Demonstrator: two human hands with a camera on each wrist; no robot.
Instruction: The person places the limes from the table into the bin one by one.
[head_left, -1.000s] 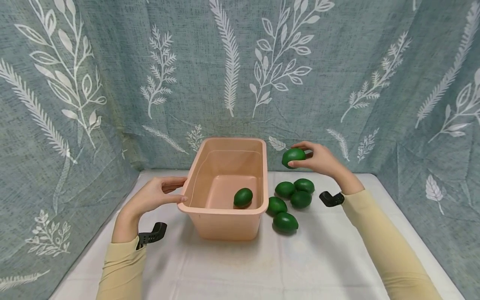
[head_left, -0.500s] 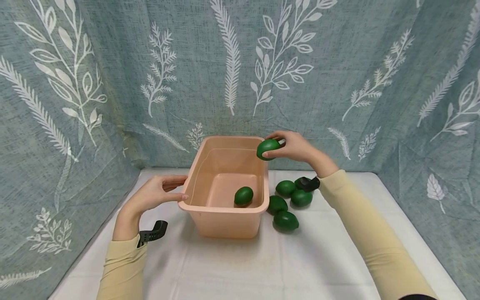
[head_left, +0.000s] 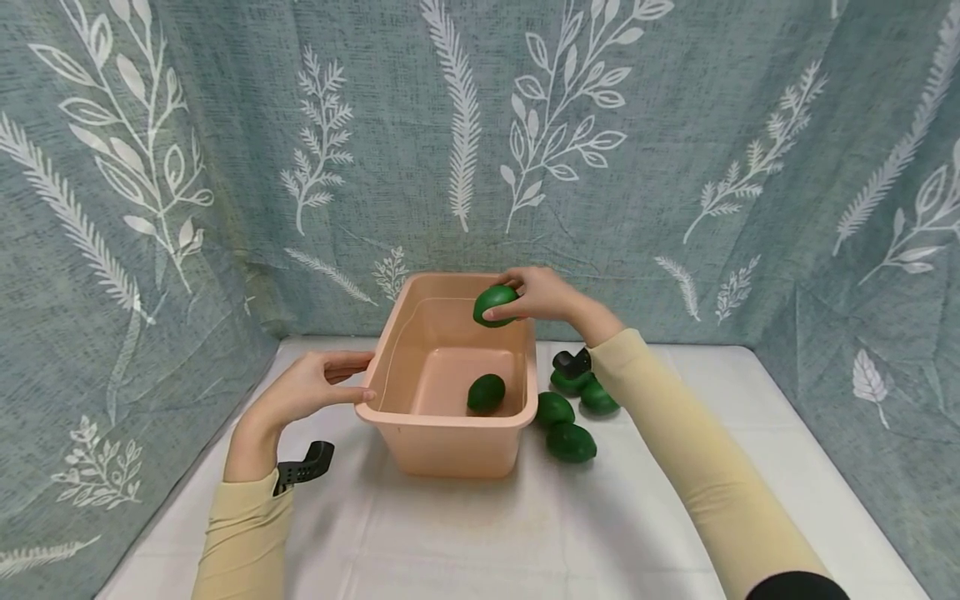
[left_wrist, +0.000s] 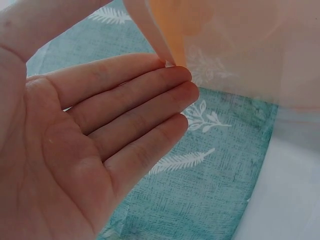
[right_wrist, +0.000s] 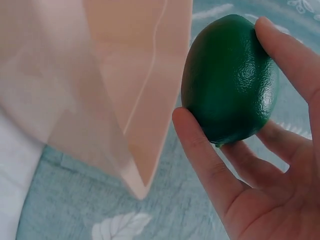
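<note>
My right hand [head_left: 542, 293] holds a green lime [right_wrist: 230, 80] between thumb and fingers, over the far right part of a pale pink plastic bin [head_left: 457, 446]. Inside the bin, toward its near right corner, lies another lime [head_left: 486, 393]. My left hand [head_left: 303, 387] touches the bin's left side, its thumb at the near left corner of the rim. In the left wrist view its fingers [left_wrist: 135, 95] are straight and side by side, tips right at the bin's edge.
Several limes [head_left: 572, 443] lie on the white-covered table [head_left: 450, 542] just right of the bin, some partly behind the right wrist's black camera [head_left: 572, 363]. A blue-green curtain with white leaves [head_left: 375, 125] hangs behind and at both sides.
My right hand has carried the lime leftward, from above the table on the right to over the bin. The left hand and the bin have stayed in place.
</note>
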